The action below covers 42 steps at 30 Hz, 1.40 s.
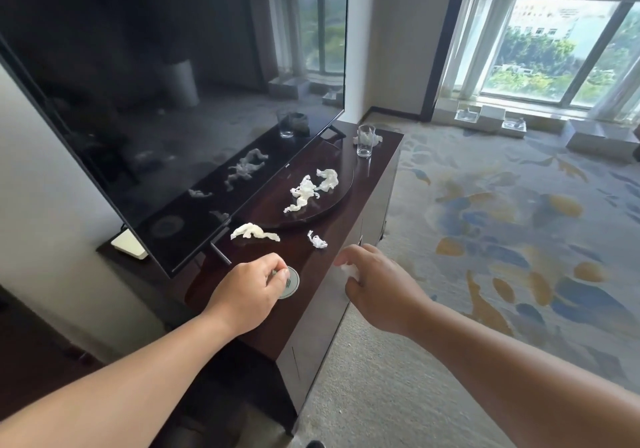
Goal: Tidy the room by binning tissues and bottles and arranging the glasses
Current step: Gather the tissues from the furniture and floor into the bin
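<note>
**Gathering tissues, bin not in view**

Right hand [374,285] grasps a tissue wad [348,269] on the near side of the tray [341,201]. Left hand [256,285] is curled over the coaster [292,283]; grip unclear. Loose tissues [306,193] lie on the tray, scraps [254,232] just nearer, the glass [365,141] beyond. Best to take the nearest scraps first.

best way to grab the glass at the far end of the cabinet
Probably take the glass round its side wall, mid-height, from the right, open cabinet edge: it stands upright, the TV blocks its left, and a crumpled tissue lies behind it.
</note>
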Motion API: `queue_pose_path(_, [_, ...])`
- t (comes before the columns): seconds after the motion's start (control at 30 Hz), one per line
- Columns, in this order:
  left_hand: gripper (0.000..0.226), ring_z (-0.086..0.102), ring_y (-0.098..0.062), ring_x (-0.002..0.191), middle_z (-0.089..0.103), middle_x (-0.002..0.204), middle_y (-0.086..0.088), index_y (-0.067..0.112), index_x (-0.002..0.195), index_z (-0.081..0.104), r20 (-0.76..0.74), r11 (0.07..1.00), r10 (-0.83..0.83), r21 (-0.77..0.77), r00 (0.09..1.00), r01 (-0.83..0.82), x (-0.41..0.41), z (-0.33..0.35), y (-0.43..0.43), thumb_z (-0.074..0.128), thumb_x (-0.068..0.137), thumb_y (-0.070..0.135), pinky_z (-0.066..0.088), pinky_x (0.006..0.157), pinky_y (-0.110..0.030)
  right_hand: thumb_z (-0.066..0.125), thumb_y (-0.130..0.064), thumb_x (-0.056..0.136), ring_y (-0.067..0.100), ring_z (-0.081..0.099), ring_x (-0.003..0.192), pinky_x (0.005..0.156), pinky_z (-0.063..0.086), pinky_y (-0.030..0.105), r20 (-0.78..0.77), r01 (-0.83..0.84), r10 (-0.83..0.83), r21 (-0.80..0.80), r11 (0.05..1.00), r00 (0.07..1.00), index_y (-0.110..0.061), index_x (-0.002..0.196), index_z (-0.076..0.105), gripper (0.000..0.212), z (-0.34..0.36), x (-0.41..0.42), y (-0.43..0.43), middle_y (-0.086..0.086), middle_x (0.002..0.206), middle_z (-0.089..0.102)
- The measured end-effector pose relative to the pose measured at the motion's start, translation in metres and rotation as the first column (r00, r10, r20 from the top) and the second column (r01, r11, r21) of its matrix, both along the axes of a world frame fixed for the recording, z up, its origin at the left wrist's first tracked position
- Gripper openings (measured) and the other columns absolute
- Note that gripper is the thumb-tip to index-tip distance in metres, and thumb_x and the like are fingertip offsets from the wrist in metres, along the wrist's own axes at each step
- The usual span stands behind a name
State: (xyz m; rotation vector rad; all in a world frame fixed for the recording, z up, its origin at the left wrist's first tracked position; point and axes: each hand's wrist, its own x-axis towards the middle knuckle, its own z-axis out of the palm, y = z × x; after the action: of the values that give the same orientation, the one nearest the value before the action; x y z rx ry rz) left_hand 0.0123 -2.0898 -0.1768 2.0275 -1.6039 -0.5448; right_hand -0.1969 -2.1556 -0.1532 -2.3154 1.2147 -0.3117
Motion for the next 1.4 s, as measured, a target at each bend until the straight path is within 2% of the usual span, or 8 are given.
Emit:
queue_pose_path(0.23, [0.020, 0.059, -0.013, 0.069, 0.064, 0.071, 0.005, 0.026, 0.076, 0.057, -0.030, 1.000, 0.024, 0.001, 0.999, -0.024, 0.022, -0.001, -0.072, 0.050, 0.094, 0.030, 0.046, 0.062, -0.034, 0.045, -0.016, 0.094, 0.017, 0.056, 0.099, 0.079, 0.049, 0.031, -0.041, -0.004, 0.003, -0.020, 1.000, 0.999, -0.029, 0.125, 0.051, 0.034, 0.005, 0.027, -0.068, -0.007, 0.119, 0.050])
queue_pose_path(0.33, [0.019, 0.058, -0.018, 0.078, 0.057, 0.065, 0.003, 0.024, 0.078, 0.058, -0.043, 1.000, 0.018, 0.013, 0.999, -0.017, 0.030, -0.003, -0.094, 0.050, 0.094, 0.029, 0.048, 0.068, -0.036, 0.046, -0.016, 0.094, 0.016, 0.054, 0.096, 0.076, 0.046, 0.028, -0.049, -0.010, 0.009, -0.021, 1.000, 0.999, -0.029, 0.122, 0.052, 0.031, 0.006, 0.039, -0.092, -0.008, 0.116, 0.049])
queue_pose_path(0.43, [0.018, 0.058, -0.019, 0.073, 0.055, 0.063, 0.003, 0.023, 0.079, 0.060, -0.046, 0.999, 0.039, 0.011, 0.998, -0.038, 0.043, -0.007, -0.114, 0.051, 0.094, 0.028, 0.048, 0.069, -0.038, 0.047, -0.017, 0.095, 0.014, 0.054, 0.094, 0.075, 0.044, 0.026, -0.051, -0.024, 0.023, -0.020, 1.000, 0.998, -0.029, 0.122, 0.052, 0.030, 0.005, 0.052, -0.114, -0.008, 0.118, 0.050])
queue_pose_path(0.57, [0.019, 0.048, -0.008, 0.050, 0.052, 0.051, 0.011, 0.023, 0.081, 0.062, -0.019, 0.996, 0.076, 0.040, 0.997, -0.075, 0.057, -0.013, -0.134, 0.049, 0.094, 0.029, 0.035, 0.049, -0.027, 0.046, -0.017, 0.095, 0.016, 0.057, 0.094, 0.074, 0.046, 0.026, -0.061, -0.055, 0.054, -0.009, 0.998, 0.997, -0.028, 0.122, 0.053, 0.030, 0.001, 0.063, -0.139, -0.007, 0.119, 0.051])
queue_pose_path(0.9, [0.018, 0.042, -0.003, 0.058, 0.047, 0.053, 0.015, 0.022, 0.106, 0.058, 0.110, 0.947, 0.308, 0.064, 0.945, -0.316, 0.059, -0.040, -0.185, 0.043, 0.097, 0.017, 0.029, 0.051, -0.021, 0.046, -0.016, 0.094, 0.014, 0.058, 0.086, 0.068, 0.049, 0.026, -0.101, -0.237, 0.243, 0.067, 0.969, 0.965, -0.029, 0.122, 0.053, 0.032, -0.032, 0.074, -0.223, -0.008, 0.115, 0.050])
queue_pose_path(1.1, [0.015, 0.059, -0.018, 0.082, 0.054, 0.082, 0.018, 0.024, 0.103, 0.057, 0.091, 0.862, 0.474, 0.157, 0.876, -0.483, 0.049, -0.055, -0.201, 0.048, 0.094, 0.016, 0.050, 0.071, -0.033, 0.047, -0.016, 0.093, 0.015, 0.059, 0.085, 0.074, 0.054, 0.035, -0.116, -0.369, 0.382, 0.121, 0.921, 0.917, -0.029, 0.119, 0.055, 0.030, -0.051, 0.079, -0.276, -0.007, 0.111, 0.051])
queue_pose_path(1.2, [0.015, 0.056, -0.015, 0.082, 0.057, 0.102, 0.013, 0.028, 0.102, 0.055, 0.104, 0.819, 0.541, 0.163, 0.835, -0.551, 0.049, -0.065, -0.200, 0.052, 0.091, 0.019, 0.048, 0.070, -0.032, 0.047, -0.016, 0.092, 0.017, 0.060, 0.084, 0.075, 0.053, 0.036, -0.117, -0.409, 0.427, 0.150, 0.900, 0.897, -0.028, 0.119, 0.055, 0.030, -0.061, 0.084, -0.290, -0.006, 0.111, 0.051])
queue_pose_path(1.4, [0.026, 0.048, -0.010, 0.079, 0.044, 0.110, 0.014, 0.030, 0.114, 0.050, 0.176, 0.754, 0.594, 0.217, 0.785, -0.620, 0.058, -0.078, -0.197, 0.058, 0.090, 0.027, 0.037, 0.067, -0.027, 0.048, -0.016, 0.092, 0.017, 0.059, 0.082, 0.072, 0.049, 0.031, -0.097, -0.462, 0.481, 0.170, 0.870, 0.871, -0.026, 0.118, 0.056, 0.029, -0.077, 0.101, -0.301, -0.006, 0.112, 0.053])
